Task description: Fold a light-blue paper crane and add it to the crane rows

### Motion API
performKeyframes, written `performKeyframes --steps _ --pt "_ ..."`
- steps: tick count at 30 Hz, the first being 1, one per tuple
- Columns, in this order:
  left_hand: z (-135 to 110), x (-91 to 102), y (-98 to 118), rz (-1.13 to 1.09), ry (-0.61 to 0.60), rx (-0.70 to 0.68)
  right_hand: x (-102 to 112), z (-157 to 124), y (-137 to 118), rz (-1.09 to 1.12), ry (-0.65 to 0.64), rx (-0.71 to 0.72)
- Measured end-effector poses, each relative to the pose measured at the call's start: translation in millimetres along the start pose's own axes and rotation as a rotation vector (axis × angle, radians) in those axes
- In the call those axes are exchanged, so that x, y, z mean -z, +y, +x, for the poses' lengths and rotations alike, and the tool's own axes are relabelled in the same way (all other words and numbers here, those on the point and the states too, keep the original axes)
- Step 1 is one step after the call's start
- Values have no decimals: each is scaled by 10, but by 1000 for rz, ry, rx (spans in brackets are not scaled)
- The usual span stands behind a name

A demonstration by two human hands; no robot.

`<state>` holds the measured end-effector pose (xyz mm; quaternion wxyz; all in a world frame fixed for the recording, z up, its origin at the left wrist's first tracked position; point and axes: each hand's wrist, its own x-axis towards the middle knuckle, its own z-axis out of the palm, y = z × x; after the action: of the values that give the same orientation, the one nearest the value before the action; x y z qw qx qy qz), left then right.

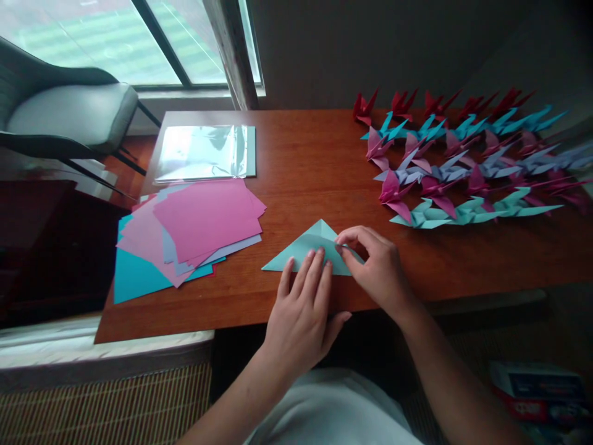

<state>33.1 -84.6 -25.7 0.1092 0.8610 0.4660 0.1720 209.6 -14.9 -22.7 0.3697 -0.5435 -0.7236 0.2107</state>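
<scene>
A light teal paper folded into a triangle (303,246) lies on the wooden table (315,154) near its front edge. My left hand (301,309) rests flat on the lower part of the triangle, fingers stretched out and pressing it down. My right hand (375,266) sits at the triangle's right side, thumb and forefinger pinched on the paper's edge near the fold.
A loose stack of pink, lilac and blue paper sheets (185,232) lies to the left, with a clear plastic sleeve (206,151) behind it. Rows of folded paper cranes (463,161) in red, teal, pink and lilac fill the right. A grey chair (65,111) stands by the window.
</scene>
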Motion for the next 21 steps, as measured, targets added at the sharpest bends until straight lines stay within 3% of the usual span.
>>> performKeyframes --steps 7,10,12,14,18,21 --pt "-15 206 -226 -345 502 259 193 -63 -58 237 -42 -204" --pt "-17 297 -315 -593 574 402 249 -75 -111 290 74 -206" --pt "-11 343 -334 -838 546 506 262 -99 -177 293 167 -167" --pt "17 382 -330 -1148 425 601 253 -138 -266 295 181 -93" --pt "143 436 -312 -1804 105 720 177 -238 -427 248 -13 207" --pt "224 447 -311 -1926 65 787 121 -296 -461 200 -130 336"
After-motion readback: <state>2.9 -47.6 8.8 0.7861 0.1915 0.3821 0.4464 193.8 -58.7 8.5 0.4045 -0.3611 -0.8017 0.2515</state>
